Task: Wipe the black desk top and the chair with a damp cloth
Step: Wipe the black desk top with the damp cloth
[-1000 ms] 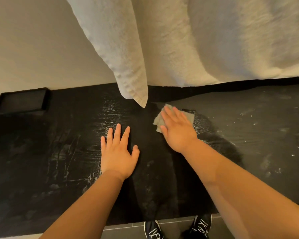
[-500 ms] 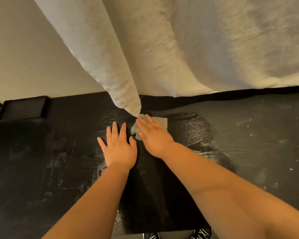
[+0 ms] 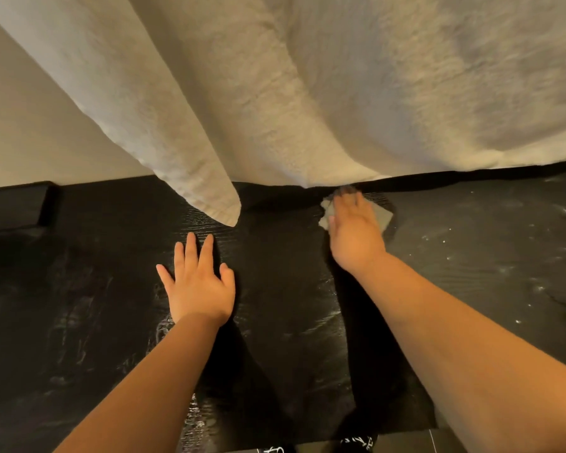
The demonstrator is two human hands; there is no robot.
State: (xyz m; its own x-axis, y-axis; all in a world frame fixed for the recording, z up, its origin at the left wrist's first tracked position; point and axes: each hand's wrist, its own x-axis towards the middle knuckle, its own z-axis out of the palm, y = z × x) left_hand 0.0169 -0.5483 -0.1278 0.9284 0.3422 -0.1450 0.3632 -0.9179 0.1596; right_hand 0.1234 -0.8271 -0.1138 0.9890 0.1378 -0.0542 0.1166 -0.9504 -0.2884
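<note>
**Right hand** (image 3: 356,233): lies flat on the damp cloth (image 3: 383,214). The fingers look extended, though they are blurred at the tips. They pin the cloth to the desk top (image 3: 85,305) rather than grip it. The spot is at the back edge, right of centre.

**Left hand** (image 3: 198,286): released, with fingers spread and the palm resting on the desk near its middle, well apart from the cloth. We read it as a brace.

**White towel** (image 3: 209,158): hangs over the back edge. Its hem is close to the right fingertips, and its lowest corner is just beyond the left fingertips.

**Pale specks** (image 3: 504,256): scattered toward the right edge. We judge that part unwiped.

**Streaks** (image 3: 72,322): smeared toward the left edge.

**Black box** (image 3: 13,204): at the back left corner.

**Shoes** (image 3: 356,441): below the near edge.

**Chair**: not in view.

**Method, as we judge it:**
- We keep the palm's weight even across the cloth.
- We run overlapping strokes along the back edge and then out toward the speckled right side.
- We slide under the towel's hem without dragging it.
- We turn the cloth to a fresh face once it loads up.
- We go over the streaked left part again before leaving the desk.
</note>
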